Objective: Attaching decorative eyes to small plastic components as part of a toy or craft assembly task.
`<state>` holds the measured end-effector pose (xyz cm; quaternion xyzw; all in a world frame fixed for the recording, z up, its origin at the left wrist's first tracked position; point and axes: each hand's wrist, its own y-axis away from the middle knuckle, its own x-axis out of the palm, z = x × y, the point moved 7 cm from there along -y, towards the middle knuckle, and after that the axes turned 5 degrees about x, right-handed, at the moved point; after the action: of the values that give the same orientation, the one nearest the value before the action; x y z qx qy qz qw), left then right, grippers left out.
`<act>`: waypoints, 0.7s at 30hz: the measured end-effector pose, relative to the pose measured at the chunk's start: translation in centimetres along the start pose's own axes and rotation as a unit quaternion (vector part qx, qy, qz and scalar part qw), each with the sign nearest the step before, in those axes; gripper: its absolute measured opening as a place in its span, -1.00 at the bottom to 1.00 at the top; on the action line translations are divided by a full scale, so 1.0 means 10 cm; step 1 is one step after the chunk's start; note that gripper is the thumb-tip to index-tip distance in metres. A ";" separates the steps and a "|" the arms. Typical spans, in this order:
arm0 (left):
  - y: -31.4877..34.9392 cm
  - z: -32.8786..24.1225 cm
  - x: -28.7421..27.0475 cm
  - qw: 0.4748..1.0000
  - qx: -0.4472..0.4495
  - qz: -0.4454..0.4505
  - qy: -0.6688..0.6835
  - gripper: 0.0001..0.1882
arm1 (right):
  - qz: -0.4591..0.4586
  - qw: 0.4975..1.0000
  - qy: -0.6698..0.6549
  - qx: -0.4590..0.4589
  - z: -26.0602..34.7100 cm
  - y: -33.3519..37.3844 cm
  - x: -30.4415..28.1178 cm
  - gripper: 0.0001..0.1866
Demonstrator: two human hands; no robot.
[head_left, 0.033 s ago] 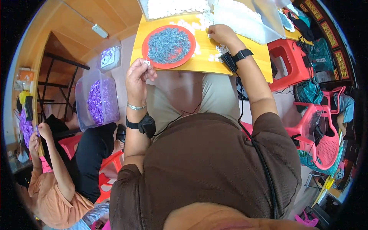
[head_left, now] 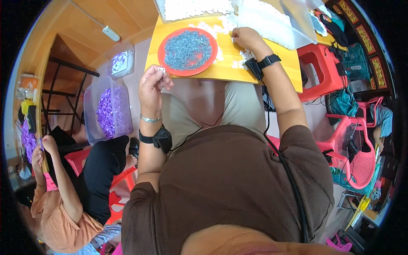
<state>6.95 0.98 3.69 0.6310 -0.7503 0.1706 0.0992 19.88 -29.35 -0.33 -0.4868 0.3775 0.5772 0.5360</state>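
Above the near left edge of the yellow table [head_left: 225, 73], my left hand [head_left: 151, 83] is closed with a small white plastic piece [head_left: 162, 69] pinched at its fingertips. Just beyond that hand lies a round red plate [head_left: 187, 73], heaped with thin grey metal pins [head_left: 187, 50]. My right hand [head_left: 248, 38] rests low over the tabletop, right of the plate. Its fingers pinch another small white plastic piece [head_left: 233, 40]. More loose white pieces [head_left: 214, 27] are strewn behind the plate, and a smaller cluster [head_left: 236, 63] lies under my right wrist.
Two clear bins of white pieces stand at the table's far side, the right bin [head_left: 293, 41] behind my right hand. A red stool [head_left: 316, 68] is on the right. At left, a co-worker [head_left: 70, 216] sits near a clear tub [head_left: 91, 114] of purple pieces.
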 end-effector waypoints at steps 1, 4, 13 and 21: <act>0.00 -0.01 -0.04 1.000 0.005 -0.006 0.001 -0.86 | -0.001 1.000 -0.007 -0.004 -0.05 -0.03 0.03 -0.79; 0.04 -0.04 -0.12 1.000 0.011 -0.019 0.000 -0.85 | -0.001 0.999 -0.048 0.004 -0.02 0.01 0.02 -0.82; 0.03 0.01 -0.07 1.000 -0.002 -0.019 -0.002 -0.86 | 0.024 0.940 -0.337 0.038 -0.13 0.10 -0.05 -0.82; 0.01 0.00 0.15 0.999 -0.021 -0.014 -0.035 -0.85 | 0.155 0.741 -0.652 -0.039 0.95 0.53 -0.44 -0.80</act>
<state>6.59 -0.32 4.24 0.6446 -0.7480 0.1310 0.0887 12.95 -22.10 5.80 0.0532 -0.0164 0.8432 0.5348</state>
